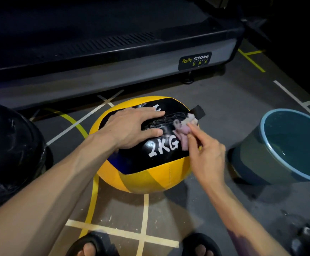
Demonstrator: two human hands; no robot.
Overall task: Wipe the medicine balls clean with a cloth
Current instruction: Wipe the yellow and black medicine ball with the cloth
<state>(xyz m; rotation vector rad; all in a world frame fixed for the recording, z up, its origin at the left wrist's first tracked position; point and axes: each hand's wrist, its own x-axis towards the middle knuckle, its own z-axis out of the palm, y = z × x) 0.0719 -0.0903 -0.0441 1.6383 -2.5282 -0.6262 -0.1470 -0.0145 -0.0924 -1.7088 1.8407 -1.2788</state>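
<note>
The right hand point(204, 154) pinched a small pink cloth point(183, 128) against the laced seam atop a yellow-and-black medicine ball point(143, 172) on the floor. The left hand point(132, 126) pressed flat on the ball, fingers straight. A water-filled bucket point(257, 157) stood just beside; a hard wipe could likely roll the ball into it.

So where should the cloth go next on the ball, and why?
Probably a short swipe left along the laced seam. The right hand pinches the cloth at the seam's right end, beside the black tab, while the left hand lies flat on the ball, steadying it. That seam looks like it traps dirt.
</note>
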